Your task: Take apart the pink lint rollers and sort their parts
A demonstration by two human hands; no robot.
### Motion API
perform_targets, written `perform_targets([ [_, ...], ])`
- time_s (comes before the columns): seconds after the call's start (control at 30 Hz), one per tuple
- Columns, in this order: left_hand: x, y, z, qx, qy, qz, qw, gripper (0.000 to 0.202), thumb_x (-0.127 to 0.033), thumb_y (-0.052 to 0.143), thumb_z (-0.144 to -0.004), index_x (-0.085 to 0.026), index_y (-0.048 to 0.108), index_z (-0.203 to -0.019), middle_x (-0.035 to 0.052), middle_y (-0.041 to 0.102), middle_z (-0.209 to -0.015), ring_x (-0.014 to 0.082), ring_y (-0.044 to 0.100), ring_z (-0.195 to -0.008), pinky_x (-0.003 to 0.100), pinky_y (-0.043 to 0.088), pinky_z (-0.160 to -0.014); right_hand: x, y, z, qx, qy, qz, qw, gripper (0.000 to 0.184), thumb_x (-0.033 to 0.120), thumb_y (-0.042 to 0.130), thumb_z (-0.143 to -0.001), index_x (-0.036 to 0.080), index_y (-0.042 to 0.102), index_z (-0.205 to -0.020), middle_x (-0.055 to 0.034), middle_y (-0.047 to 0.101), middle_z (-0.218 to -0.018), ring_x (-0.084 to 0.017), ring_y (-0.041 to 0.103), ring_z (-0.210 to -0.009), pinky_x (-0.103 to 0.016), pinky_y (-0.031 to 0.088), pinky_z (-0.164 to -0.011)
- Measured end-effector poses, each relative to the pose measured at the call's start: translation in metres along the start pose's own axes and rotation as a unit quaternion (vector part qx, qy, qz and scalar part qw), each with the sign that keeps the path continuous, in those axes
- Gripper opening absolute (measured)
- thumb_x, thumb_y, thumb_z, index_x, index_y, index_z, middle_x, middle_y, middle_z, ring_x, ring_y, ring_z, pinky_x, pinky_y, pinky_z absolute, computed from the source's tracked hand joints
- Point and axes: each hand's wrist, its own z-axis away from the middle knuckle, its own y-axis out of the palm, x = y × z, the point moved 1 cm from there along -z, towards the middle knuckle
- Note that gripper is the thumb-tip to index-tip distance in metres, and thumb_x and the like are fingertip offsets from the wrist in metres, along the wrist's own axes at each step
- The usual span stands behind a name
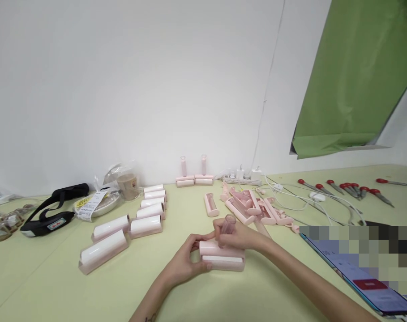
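Observation:
A pink lint roller point(222, 248) with a white roll showing along its front lies on the table before me. My left hand point(186, 261) grips its left end, thumb at the lower front edge. My right hand point(235, 235) is closed around the translucent pink handle point(229, 223) that rises from the top of the roller head. Just beyond my hands lies a single pink roller casing point(211, 205). To its right is a heap of pink casings and handle parts point(246, 203). Two lint rollers point(194, 179) with upright handles stand by the wall.
White sticky rolls point(146, 226) lie in a row at left, beside a bagged cup point(127, 185), a wrapped bowl point(99, 203) and a black strap point(49, 221). At right are a power strip point(242, 180), white cables, several red-tipped tools point(354, 190) and a phone point(361, 277).

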Motion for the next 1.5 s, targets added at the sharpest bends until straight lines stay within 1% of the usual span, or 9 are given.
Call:
perform_targets([
  [0.27, -0.004, 0.001, 0.001, 0.017, -0.013, -0.011, 1.000, 0.049, -0.026, 0.064, -0.064, -0.020, 0.040, -0.107, 0.0038, 0.052, -0.103, 0.0188, 0.047, -0.098, 0.028, 0.037, -0.084, 0.002, 0.007, 0.004, 0.005, -0.036, 0.062, 0.997, 0.026, 0.019, 0.047, -0.069, 0.022, 0.045, -0.095, -0.0008, 0.049, -0.094, -0.015, 0.049, -0.082, -0.026, 0.040, -0.070],
  [0.43, -0.005, -0.005, 0.007, 0.000, -0.068, -0.085, 0.994, 0.067, -0.029, 0.066, -0.059, -0.024, 0.031, -0.117, 0.0058, 0.046, -0.113, 0.0218, 0.046, -0.101, 0.033, 0.036, -0.086, -0.014, -0.036, 0.043, -0.099, -0.023, 0.118, 0.988, 0.048, 0.038, 0.047, -0.077, 0.025, 0.031, -0.120, -0.0054, 0.044, -0.114, -0.016, 0.049, -0.091, -0.028, 0.042, -0.076],
  [0.67, -0.058, -0.001, -0.038, -0.154, 0.083, -0.031, 0.984, 0.085, -0.035, 0.070, -0.055, -0.025, 0.022, -0.125, 0.0106, 0.035, -0.129, 0.0252, 0.026, -0.123, 0.040, 0.021, -0.099, -0.070, -0.138, 0.093, -0.265, 0.160, 0.451, 0.837, 0.018, 0.024, 0.043, -0.070, 0.020, 0.060, -0.076, -0.0083, 0.057, -0.089, -0.026, 0.050, -0.088, -0.037, 0.037, -0.075],
  [0.8, -0.074, 0.032, -0.063, -0.112, 0.058, 0.069, 0.990, 0.047, -0.039, 0.065, -0.061, -0.019, 0.048, -0.100, 0.0023, 0.062, -0.077, 0.0168, 0.058, -0.079, 0.028, 0.043, -0.071, -0.089, -0.140, 0.098, -0.257, 0.217, 0.460, 0.822, 0.017, 0.029, 0.050, -0.064, 0.018, 0.062, -0.064, -0.0100, 0.059, -0.082, -0.028, 0.051, -0.085, -0.039, 0.035, -0.074],
  [0.9, -0.063, 0.050, -0.069, -0.084, 0.013, 0.125, 0.989, 0.037, -0.051, 0.054, -0.066, -0.019, 0.041, -0.054, -0.0095, 0.035, -0.033, 0.0060, 0.035, -0.029, 0.020, 0.032, -0.037, -0.100, -0.124, 0.097, -0.245, 0.238, 0.468, 0.815, 0.016, 0.032, 0.055, -0.058, 0.018, 0.060, -0.052, -0.0103, 0.058, -0.073, -0.028, 0.052, -0.081, -0.038, 0.035, -0.071],
  [1.07, -0.053, 0.054, -0.071, -0.085, 0.007, 0.163, 0.983, 0.042, -0.050, 0.056, -0.062, -0.021, 0.028, -0.047, -0.0118, 0.027, -0.029, 0.0027, 0.024, -0.023, 0.017, 0.021, -0.029, -0.098, -0.125, 0.102, -0.269, 0.267, 0.470, 0.797, 0.018, 0.028, 0.050, -0.063, 0.017, 0.056, -0.050, -0.0134, 0.058, -0.074, -0.030, 0.052, -0.078, -0.038, 0.035, -0.065],
  [1.17, -0.056, 0.053, -0.071, -0.087, -0.001, 0.164, 0.983, 0.041, -0.048, 0.055, -0.063, -0.022, 0.028, -0.047, -0.0121, 0.027, -0.029, 0.0027, 0.024, -0.023, 0.016, 0.020, -0.029, -0.066, -0.128, 0.101, -0.312, 0.268, 0.359, 0.838, 0.018, 0.031, 0.049, -0.067, 0.016, 0.058, -0.063, -0.0110, 0.058, -0.068, -0.025, 0.054, -0.064, -0.034, 0.038, -0.055],
  [1.3, -0.057, 0.053, -0.071, -0.081, -0.001, 0.162, 0.984, 0.040, -0.044, 0.054, -0.063, -0.022, 0.026, -0.047, -0.0123, 0.026, -0.028, 0.0023, 0.022, -0.023, 0.017, 0.019, -0.029, -0.001, -0.091, 0.071, -0.268, 0.049, 0.022, 0.962, 0.038, 0.042, 0.054, -0.070, 0.021, 0.054, -0.101, -0.0076, 0.059, -0.098, -0.021, 0.058, -0.082, -0.032, 0.045, -0.067],
  [1.5, -0.051, 0.054, -0.074, -0.087, -0.004, 0.148, 0.985, 0.035, -0.038, 0.048, -0.068, -0.022, 0.028, -0.044, -0.0098, 0.027, -0.026, 0.0037, 0.025, -0.023, 0.018, 0.019, -0.029, 0.037, -0.022, 0.013, -0.192, -0.094, -0.112, 0.970, 0.025, 0.039, 0.062, -0.067, 0.015, 0.060, -0.070, -0.0027, 0.060, -0.070, -0.018, 0.059, -0.075, -0.030, 0.046, -0.071],
])
